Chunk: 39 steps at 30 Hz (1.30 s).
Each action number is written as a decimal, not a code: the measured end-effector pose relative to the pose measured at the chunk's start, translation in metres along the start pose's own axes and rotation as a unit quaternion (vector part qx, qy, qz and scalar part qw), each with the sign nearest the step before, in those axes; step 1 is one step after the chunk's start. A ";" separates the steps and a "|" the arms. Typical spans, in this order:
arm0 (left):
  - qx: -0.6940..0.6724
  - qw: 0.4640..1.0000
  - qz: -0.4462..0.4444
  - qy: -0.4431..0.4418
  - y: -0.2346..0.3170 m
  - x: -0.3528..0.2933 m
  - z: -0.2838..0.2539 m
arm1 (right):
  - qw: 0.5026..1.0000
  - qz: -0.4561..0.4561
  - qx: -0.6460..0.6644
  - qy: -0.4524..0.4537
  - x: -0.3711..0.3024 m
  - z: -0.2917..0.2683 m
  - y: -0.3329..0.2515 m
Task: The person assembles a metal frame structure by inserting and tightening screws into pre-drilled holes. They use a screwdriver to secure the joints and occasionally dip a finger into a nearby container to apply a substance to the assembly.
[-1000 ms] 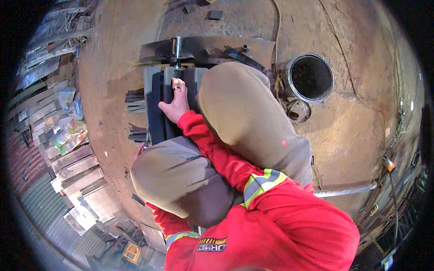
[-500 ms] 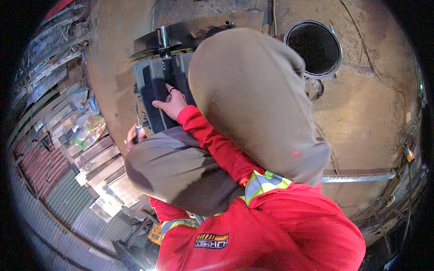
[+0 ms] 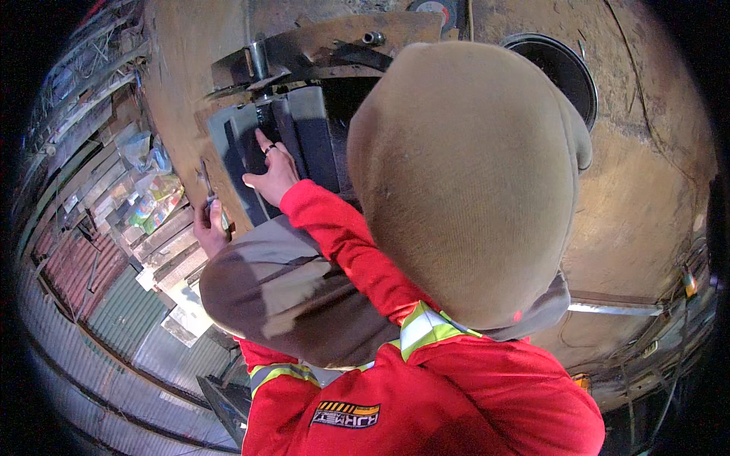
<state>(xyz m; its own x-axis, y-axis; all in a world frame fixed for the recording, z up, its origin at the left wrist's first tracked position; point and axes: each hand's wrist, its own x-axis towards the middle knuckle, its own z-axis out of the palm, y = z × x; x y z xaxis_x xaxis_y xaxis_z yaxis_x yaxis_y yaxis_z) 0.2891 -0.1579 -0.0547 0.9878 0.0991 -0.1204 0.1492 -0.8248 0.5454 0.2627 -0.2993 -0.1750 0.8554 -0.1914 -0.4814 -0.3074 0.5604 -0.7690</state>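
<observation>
Rust-brown steel makes up the broad sheet (image 3: 631, 197) under everything; near its left edge the left hand (image 3: 211, 230) grips a slim tool (image 3: 204, 178) with a thin metallic shaft, pointing away from the person. A second ago the knee hid most of that hand; now it shows fully, farther out from the folded metal piece (image 3: 310, 125), so the tool stands apart from the work and only the other hand steadies it. The piece lies toward the sheet's upper left, its long panels smooth, dark grey and sharply creased. A shiny round rod (image 3: 258, 61) juts from its far end. The right hand (image 3: 277, 173) spreads open over the panels, gripping nothing, forefinger stretched toward the rod; contact looks likely. Beyond curves a thin, scuffed plate (image 3: 327, 42); farther right, past the matt brown trouser knee (image 3: 468, 182), gapes a black-mouthed cylinder (image 3: 559, 72).
</observation>
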 end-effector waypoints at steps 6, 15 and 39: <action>-0.066 0.997 -0.011 -0.039 0.008 0.003 0.012 | 0.993 -0.068 -0.052 0.086 -0.005 0.019 0.023; -0.156 0.987 -0.010 -0.031 -0.018 -0.004 0.017 | 0.977 -0.161 -0.083 0.112 -0.002 0.024 0.027; -0.144 0.988 -0.039 0.042 -0.066 -0.031 0.020 | 0.969 -0.184 -0.138 0.086 -0.005 0.028 0.016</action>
<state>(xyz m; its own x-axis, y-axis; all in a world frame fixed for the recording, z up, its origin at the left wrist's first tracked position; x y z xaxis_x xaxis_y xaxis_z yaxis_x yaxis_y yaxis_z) 0.2476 -0.1178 -0.1032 0.9711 0.2127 -0.1087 0.2202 -0.6208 0.7524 0.2652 -0.2664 -0.1727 0.8536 -0.4816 -0.1984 -0.1156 0.1961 -0.9737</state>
